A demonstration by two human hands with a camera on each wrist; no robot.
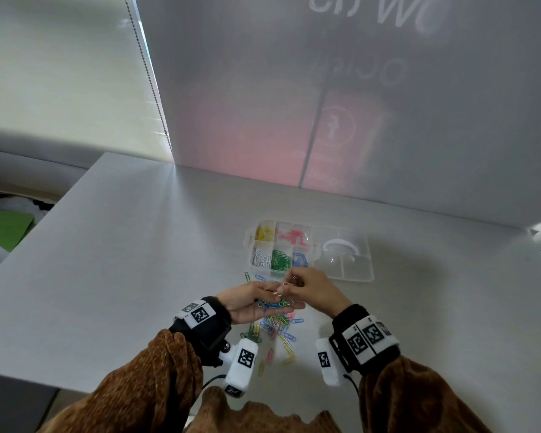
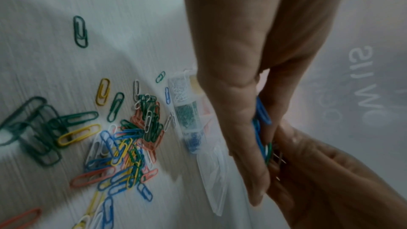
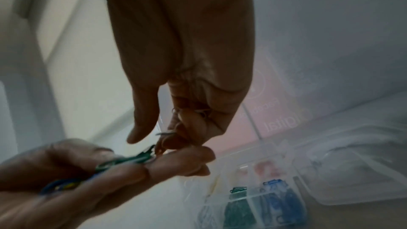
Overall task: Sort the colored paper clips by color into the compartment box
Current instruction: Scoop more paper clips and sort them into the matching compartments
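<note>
A clear compartment box lies open on the table, with yellow, pink, white, green and blue clips in separate compartments. Just in front of it my left hand is held palm up. Its thumb and fingers hold a bunch of blue and green paper clips, also clear in the left wrist view. My right hand meets the left fingertips. Its curled fingers grip a few pale pink clips, with the thumb standing apart. A mixed pile of loose clips lies under both hands.
The box's clear lid lies flat to the right of the compartments. Stray clips are scattered left of the pile. A grey partition stands behind the box. The table's left edge drops off toward a green object.
</note>
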